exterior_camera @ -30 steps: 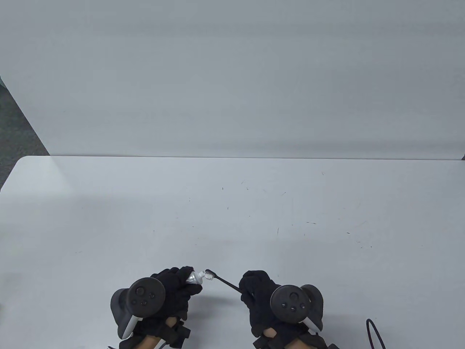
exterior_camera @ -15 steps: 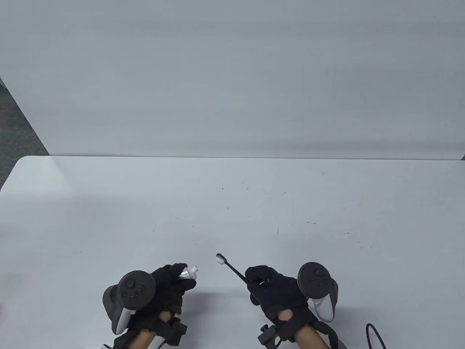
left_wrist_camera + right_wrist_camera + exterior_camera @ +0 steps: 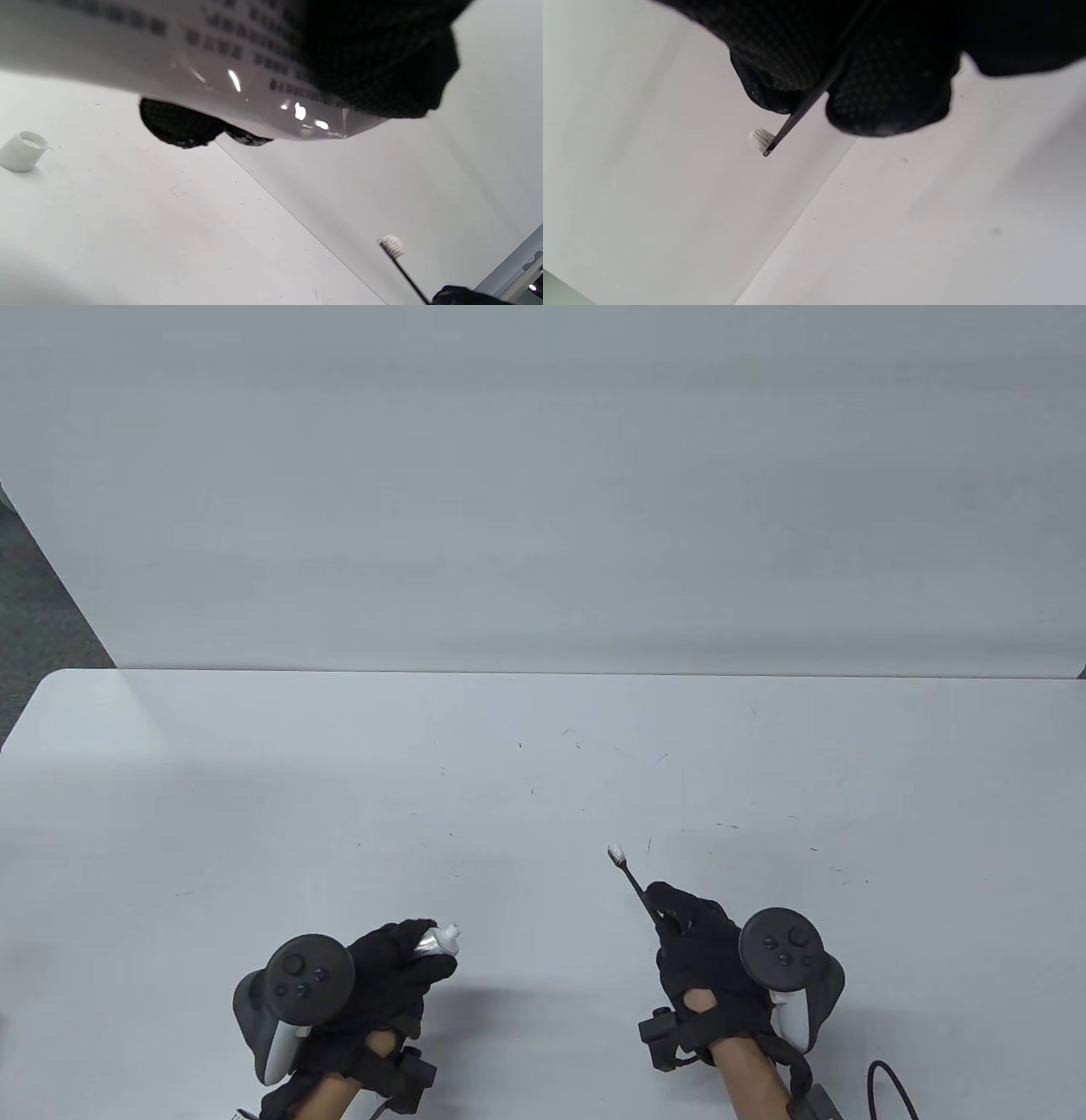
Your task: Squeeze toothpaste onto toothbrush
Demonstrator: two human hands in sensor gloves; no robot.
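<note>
My left hand point(image 3: 399, 963) grips a silver toothpaste tube point(image 3: 437, 941) near the table's front edge, its open white nozzle pointing right. The tube fills the top of the left wrist view point(image 3: 203, 72). My right hand point(image 3: 691, 933) holds a thin black toothbrush point(image 3: 632, 882) by its handle, head up and away from me, with white on the bristles point(image 3: 616, 854). The brush head shows in the right wrist view point(image 3: 761, 140) and at the lower right of the left wrist view point(image 3: 392, 245). The brush is well right of the tube, apart from it.
A white cap point(image 3: 21, 151) stands on the white table point(image 3: 339, 780) in the left wrist view; the table view does not show it. A black cable point(image 3: 891, 1090) lies at the front right corner. A plain grey wall stands behind the table's far edge.
The brush head was at the tube's nozzle one second ago. My right hand has since carried the brush to the right and away from me. My left hand with the tube has barely shifted.
</note>
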